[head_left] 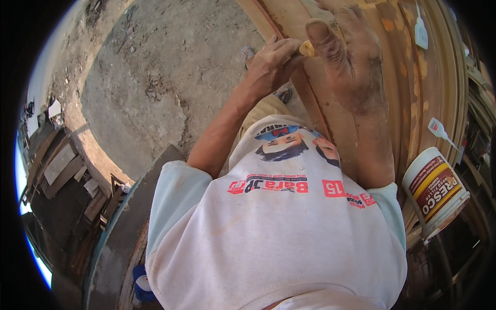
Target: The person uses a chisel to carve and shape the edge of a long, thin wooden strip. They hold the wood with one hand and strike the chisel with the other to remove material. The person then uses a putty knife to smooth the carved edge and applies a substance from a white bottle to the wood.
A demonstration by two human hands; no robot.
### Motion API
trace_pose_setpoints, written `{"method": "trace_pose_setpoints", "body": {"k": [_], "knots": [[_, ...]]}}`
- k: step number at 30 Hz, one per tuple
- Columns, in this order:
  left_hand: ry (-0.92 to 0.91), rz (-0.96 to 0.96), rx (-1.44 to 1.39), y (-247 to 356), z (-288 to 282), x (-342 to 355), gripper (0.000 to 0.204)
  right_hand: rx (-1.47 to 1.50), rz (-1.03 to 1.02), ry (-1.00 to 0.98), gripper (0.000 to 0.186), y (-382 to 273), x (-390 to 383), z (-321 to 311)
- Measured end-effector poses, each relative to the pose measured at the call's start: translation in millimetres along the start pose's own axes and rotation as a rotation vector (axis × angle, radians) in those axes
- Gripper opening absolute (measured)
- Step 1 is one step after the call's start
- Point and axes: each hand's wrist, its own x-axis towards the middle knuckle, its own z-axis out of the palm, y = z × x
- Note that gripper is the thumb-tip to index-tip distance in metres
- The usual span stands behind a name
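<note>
The person stands over a big wooden door frame (413, 77) that fills the upper right of the picture, and both hands are up near the top middle. The left hand (271, 64) is curled tight around a small yellow scraper (307, 49), and only the yellow tip peeks out between the two hands. The right hand (346, 57) is dusty and lies open and flat on the wood just beside that tip, with the thumb pointing up; it grips nothing. The scraper tip seems to sit at a long groove in the wood, where light yellow patches of filler (416, 111) show further right. To do this bit well, I think the flat hand should press down so the wood does not wobble, and the scraper should be pulled along the groove in a smooth line, held low so it does not dig in. Small dabs look better than big lumps. A white tub with a red and yellow label (436, 188) stands at the right edge of the picture, close enough to dip into, and a white squeeze bottle (439, 129) lies above it. Bare dirt ground (155, 77) fills the upper left.
</note>
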Motion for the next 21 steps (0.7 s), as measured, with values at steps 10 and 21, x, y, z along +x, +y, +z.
{"method": "trace_pose_setpoints", "body": {"k": [10,21], "knots": [[-0.054,-0.163,-0.215,-10.4,2.7,-10.0,0.027,-0.245,-0.138,-0.111,0.055,21.1,12.6,50.0],[0.013,-0.044,-0.205,15.7,-3.9,-9.6,0.034,-0.341,-0.216,-0.029,0.064,30.2,20.9,81.1]]}}
